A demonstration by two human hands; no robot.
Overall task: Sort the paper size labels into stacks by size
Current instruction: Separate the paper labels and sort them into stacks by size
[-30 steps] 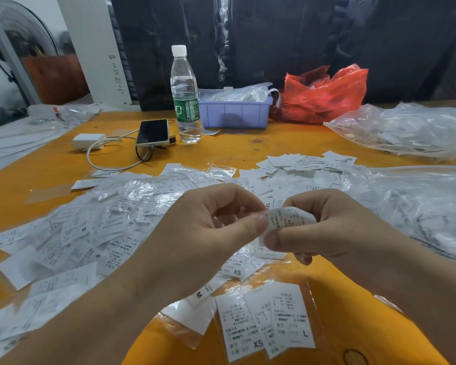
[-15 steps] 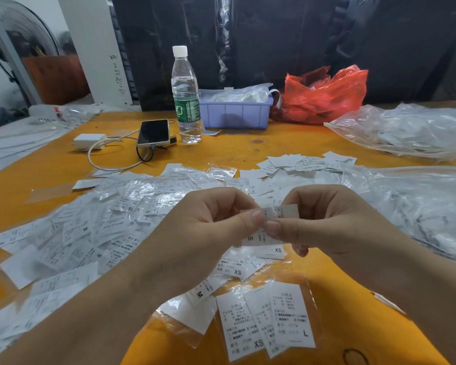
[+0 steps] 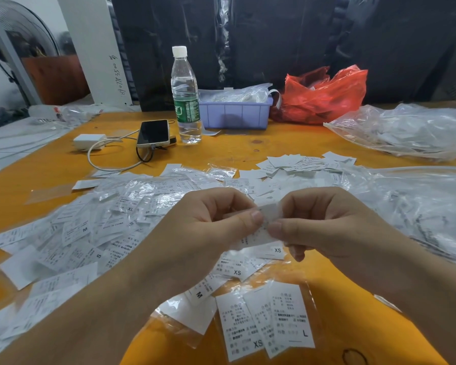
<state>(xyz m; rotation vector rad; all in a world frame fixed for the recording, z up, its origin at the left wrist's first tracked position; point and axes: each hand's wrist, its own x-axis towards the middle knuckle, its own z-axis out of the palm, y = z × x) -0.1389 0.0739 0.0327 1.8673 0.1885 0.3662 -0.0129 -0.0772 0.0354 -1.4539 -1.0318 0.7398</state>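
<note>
White paper size labels (image 3: 90, 227), many in clear sleeves, lie scattered over the orange table (image 3: 248, 146), marked XS, S, M, L, XL. My left hand (image 3: 211, 233) and my right hand (image 3: 327, 222) meet above the pile. Both pinch one small white label (image 3: 258, 237) between thumb and fingers, and its size mark is hidden. Close to me lie labels reading XS (image 3: 244, 330) and L (image 3: 292, 317) in a clear sleeve. A looser heap of labels (image 3: 300, 163) sits farther back.
A water bottle (image 3: 186, 101), a phone (image 3: 153, 134) with charger and cable, a lilac bin (image 3: 234, 114) and a red plastic bag (image 3: 324, 96) stand at the back. Clear plastic bags of labels (image 3: 406, 133) fill the right side.
The held label has turned from sticking up over my right fingers to hanging flat between both thumbs. My hands have stayed in place.
</note>
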